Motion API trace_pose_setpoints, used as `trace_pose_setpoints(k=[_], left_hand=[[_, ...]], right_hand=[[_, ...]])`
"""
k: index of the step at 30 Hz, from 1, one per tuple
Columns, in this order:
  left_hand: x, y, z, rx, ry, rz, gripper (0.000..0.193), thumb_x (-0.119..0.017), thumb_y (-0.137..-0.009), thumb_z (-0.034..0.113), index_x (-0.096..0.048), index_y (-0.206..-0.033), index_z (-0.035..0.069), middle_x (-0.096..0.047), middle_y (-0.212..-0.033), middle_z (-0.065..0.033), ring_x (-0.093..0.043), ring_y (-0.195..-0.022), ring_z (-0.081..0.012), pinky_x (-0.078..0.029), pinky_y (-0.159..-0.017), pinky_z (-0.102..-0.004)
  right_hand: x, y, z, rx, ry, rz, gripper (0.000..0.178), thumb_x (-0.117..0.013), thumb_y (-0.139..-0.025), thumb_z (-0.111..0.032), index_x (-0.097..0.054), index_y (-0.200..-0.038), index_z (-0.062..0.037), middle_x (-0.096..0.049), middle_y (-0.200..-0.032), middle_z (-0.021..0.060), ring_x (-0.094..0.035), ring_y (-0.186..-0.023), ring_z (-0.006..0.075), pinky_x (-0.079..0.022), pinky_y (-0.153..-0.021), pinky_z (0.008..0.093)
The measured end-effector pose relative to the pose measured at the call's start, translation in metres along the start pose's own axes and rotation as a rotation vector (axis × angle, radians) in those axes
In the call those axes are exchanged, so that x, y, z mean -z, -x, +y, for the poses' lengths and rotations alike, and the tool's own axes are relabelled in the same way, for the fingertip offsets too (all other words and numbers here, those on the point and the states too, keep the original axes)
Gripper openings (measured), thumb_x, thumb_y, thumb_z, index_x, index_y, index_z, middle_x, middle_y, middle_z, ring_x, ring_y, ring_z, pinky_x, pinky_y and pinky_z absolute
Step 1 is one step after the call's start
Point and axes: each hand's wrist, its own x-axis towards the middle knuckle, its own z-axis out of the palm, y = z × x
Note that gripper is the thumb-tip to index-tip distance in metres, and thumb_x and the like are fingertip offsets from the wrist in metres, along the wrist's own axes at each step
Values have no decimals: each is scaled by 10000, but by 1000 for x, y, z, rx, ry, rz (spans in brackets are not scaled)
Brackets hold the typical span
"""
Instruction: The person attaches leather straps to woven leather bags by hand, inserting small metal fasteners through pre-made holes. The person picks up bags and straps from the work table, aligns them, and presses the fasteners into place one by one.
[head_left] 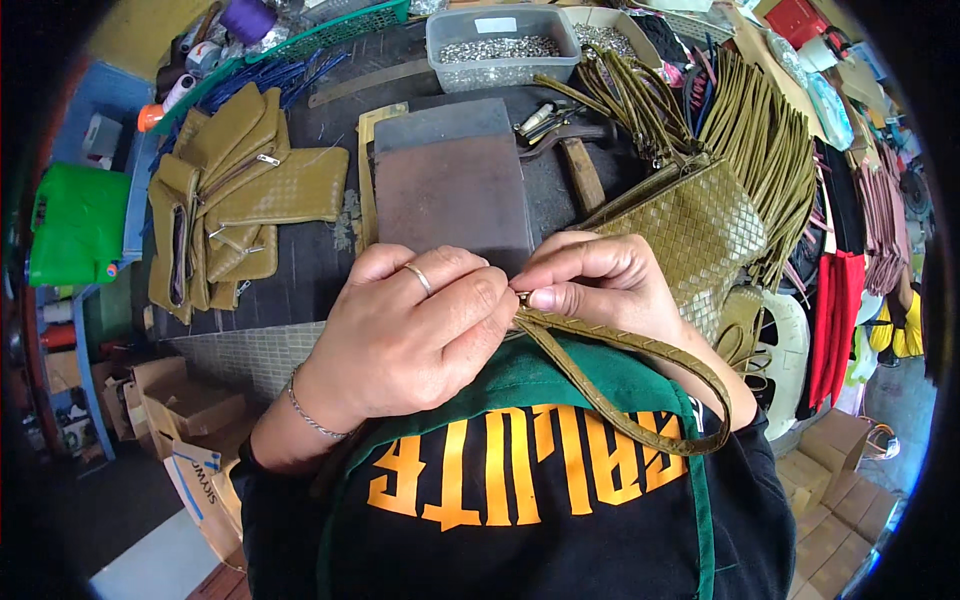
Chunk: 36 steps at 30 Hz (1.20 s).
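Observation:
Close in front of my chest, both hands meet at the end of an olive-brown strap (pixel 640 425). My right hand (pixel 610 285) pinches the strap's end by a small metal clasp (pixel 523 299) between thumb and forefinger. Curled fingers of my left hand (pixel 420 330) close on the same end from the left; what exactly they grip is hidden. The strap loops down to the right over my green apron (pixel 510 372) and back up. Just beyond my hands lies a dark flat block (pixel 450 190). A woven olive pouch (pixel 690 225) rests beside my right hand.
Olive zippered pouches (pixel 240 190) are piled at the left. Behind the block stands a clear bin (pixel 500 70) of small metal pieces. A hammer (pixel 582 172) lies right of the block. Many olive straps (pixel 755 150) hang at the right. Cardboard boxes (pixel 185 405) sit below left.

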Motion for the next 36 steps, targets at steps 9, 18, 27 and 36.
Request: trace_pose_setpoints(k=[9,18,27,36], left_hand=[[-1,-2,-4,-2,10,-22,216,-627,-576,139,-613,-770,46,-590,-821,-27,-557,-787,-151,-345,-646,-255],[0,-1,-7,8,32,-24,211,-637,-562,138,-606,-750,47,-595,-813,-32,-564,-772,-155,-354,-641,-259],[-3,1,-15,13,43,18,111,-618,-626,113,-598,-723,64,-561,-791,7,-545,-742,-117,-344,-617,-253],[-3,-2,-17,44,67,-4,176,-620,-641,126,-573,-790,44,-553,-829,-24,-555,-750,-163,-405,-630,-271]], right_hand=[[4,-1,4,229,206,-22,121,-605,-724,-21,-628,-842,-3,-588,-774,74,-558,-704,124,-458,-633,217],[8,-3,9,368,239,-99,163,-622,-691,-4,-630,-853,-12,-584,-789,84,-555,-714,148,-456,-623,234],[3,-2,8,424,306,-69,253,-648,-653,-6,-607,-902,-4,-571,-839,86,-549,-754,180,-450,-642,262],[-11,-4,9,533,483,94,213,-644,-660,-23,-581,-860,10,-554,-810,92,-538,-724,198,-439,-620,278]])
